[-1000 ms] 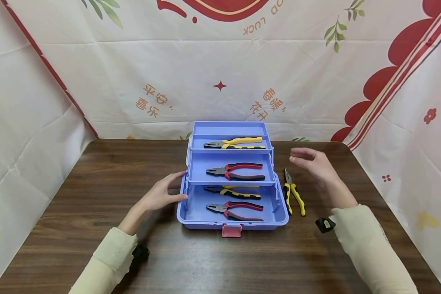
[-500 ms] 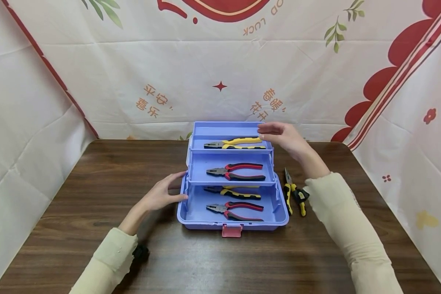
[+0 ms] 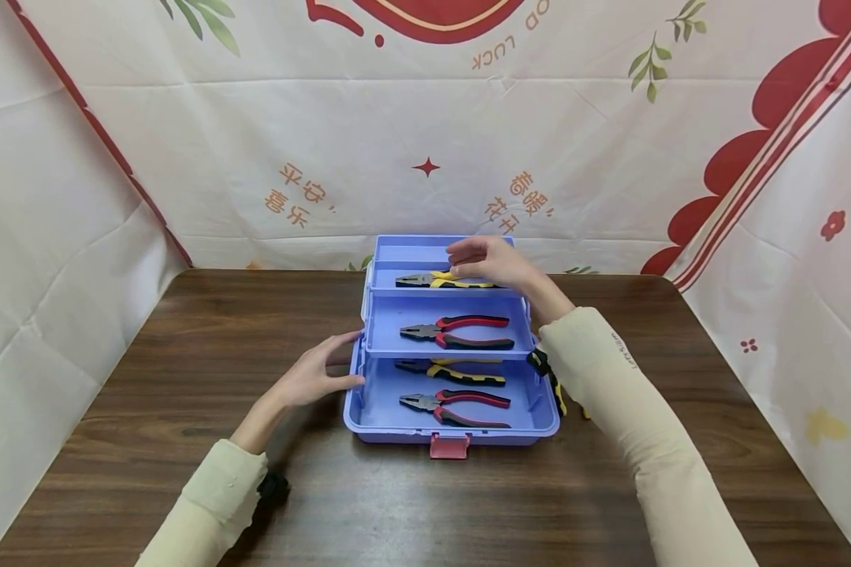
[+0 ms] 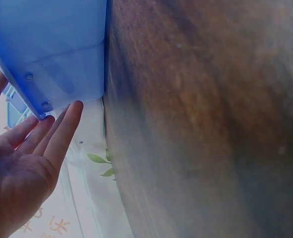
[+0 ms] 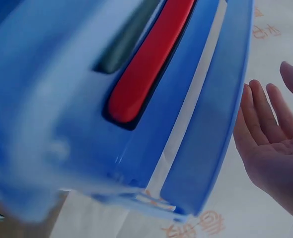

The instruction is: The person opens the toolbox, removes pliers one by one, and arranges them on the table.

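A blue tiered toolbox [image 3: 390, 435] stands wide open on the table. My left hand [image 3: 306, 379] touches its left rim with thumb and fingers spread; in the left wrist view those fingers [image 4: 62, 134] reach along the blue side wall. Over the top tray, my right hand [image 3: 492, 261] hovers with nothing in it, overlapping the handles of yellow-and-black combination pliers [image 3: 414, 280]. Its fingers are extended in the right wrist view. Red-and-black combination pliers [image 3: 473, 321] lie in the middle tray. Below are another red-and-black pair [image 3: 471, 396] and a yellow-and-black pair [image 3: 468, 376], partly hidden under the tray.
Yellow-handled pliers [image 3: 559, 394] lie on the table right of the toolbox, mostly hidden by the right sleeve [image 3: 596, 354]. A pink latch [image 3: 449, 446] hangs at the toolbox front. A white printed cloth [image 3: 255, 118] rises behind the brown table [image 3: 241, 339].
My right hand has moved left from beside the toolbox to over the top tray, its sleeve now covering most of the pliers on the table. My left hand has stayed at the rim.
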Tool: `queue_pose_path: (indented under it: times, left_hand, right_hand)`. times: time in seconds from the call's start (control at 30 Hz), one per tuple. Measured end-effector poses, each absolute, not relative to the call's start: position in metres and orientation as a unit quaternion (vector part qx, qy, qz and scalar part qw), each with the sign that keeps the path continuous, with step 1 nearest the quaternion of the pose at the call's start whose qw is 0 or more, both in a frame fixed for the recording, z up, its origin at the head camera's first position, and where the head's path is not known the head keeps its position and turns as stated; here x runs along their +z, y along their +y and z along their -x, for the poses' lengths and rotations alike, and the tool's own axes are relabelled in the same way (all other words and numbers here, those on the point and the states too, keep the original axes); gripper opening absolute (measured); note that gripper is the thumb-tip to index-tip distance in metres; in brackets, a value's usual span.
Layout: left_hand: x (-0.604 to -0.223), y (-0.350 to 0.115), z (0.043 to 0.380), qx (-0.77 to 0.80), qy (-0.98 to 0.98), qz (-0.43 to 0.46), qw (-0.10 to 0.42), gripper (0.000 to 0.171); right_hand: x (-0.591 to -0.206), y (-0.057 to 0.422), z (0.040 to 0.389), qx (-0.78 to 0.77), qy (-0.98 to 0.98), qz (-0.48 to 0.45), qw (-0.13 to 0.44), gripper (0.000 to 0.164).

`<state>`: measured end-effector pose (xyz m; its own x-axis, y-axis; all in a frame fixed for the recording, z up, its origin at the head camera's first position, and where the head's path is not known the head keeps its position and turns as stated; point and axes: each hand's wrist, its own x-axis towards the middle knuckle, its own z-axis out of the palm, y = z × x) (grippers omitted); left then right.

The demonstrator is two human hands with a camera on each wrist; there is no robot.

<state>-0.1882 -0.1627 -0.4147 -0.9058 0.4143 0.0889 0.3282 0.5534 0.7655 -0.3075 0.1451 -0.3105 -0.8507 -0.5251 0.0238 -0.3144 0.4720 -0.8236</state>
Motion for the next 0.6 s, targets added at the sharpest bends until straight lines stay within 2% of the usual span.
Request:
queue_pose_path:
  times: [0.33, 0.6]
  left_hand:
    - [-0.414, -0.163, 0.189, 0.425, 0.879, -0.207, 0.055, 0.071]
    - [-0.414, -0.163, 0.189, 0.426, 0.879, -0.206, 0.058, 0.072]
  right_hand:
    - [-0.309, 0.123, 0.312, -0.360, 0.882, 0.272, 0.139, 0.035]
    - [-0.310, 0.116, 0.318, -0.285, 0.904, 0.268, 0.172, 0.040]
